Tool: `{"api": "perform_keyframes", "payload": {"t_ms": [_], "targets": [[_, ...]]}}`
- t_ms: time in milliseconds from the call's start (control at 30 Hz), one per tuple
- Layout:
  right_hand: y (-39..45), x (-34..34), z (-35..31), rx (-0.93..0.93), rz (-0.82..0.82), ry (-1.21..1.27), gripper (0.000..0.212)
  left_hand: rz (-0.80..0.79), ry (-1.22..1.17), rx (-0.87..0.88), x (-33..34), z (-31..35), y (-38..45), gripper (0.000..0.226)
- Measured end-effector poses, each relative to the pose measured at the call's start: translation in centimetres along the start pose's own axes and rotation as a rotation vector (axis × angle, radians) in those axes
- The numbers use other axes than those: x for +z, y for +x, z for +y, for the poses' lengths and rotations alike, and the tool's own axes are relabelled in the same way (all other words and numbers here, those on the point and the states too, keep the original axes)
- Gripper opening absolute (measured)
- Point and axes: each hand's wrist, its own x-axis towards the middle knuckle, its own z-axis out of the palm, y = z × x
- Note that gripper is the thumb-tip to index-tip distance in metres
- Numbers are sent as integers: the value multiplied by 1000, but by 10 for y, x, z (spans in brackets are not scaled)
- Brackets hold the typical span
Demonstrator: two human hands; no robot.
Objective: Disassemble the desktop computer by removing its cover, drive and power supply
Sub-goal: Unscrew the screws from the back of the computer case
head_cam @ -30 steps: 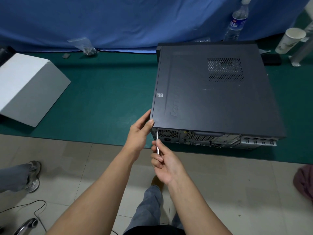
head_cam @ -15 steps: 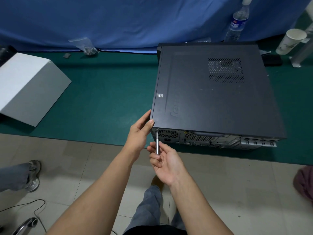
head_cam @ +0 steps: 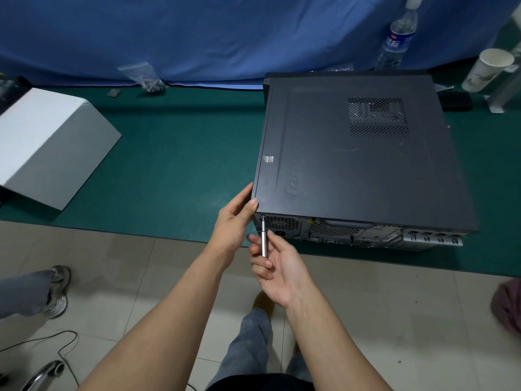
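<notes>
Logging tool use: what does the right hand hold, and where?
The right hand pinches a slim silver screwdriver by its handle, near the lower end.

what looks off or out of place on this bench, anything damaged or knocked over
Nothing looks damaged or spilled. The desktop computer lies on its side with its rear end jutting slightly past the table edge. The paper cup at far right leans tilted. The water bottle stands upright.
</notes>
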Motion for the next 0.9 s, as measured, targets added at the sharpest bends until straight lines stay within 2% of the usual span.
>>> {"api": "perform_keyframes", "payload": {"t_ms": [333, 467, 600, 900], "targets": [[-2, 1, 0, 0, -18, -6, 12, -2, -4, 3, 1, 2, -1, 39], [-1, 1, -2, 9, -29, -6, 15, -2, -22, 7, 1, 3, -1, 39], [-1, -5, -3, 26, -47, 3, 34, 4, -33, 8, 1, 3, -2, 38], [-1, -1, -2, -33, 54, -5, 21, 23, -90, -47, -2, 3, -3, 35]]}}
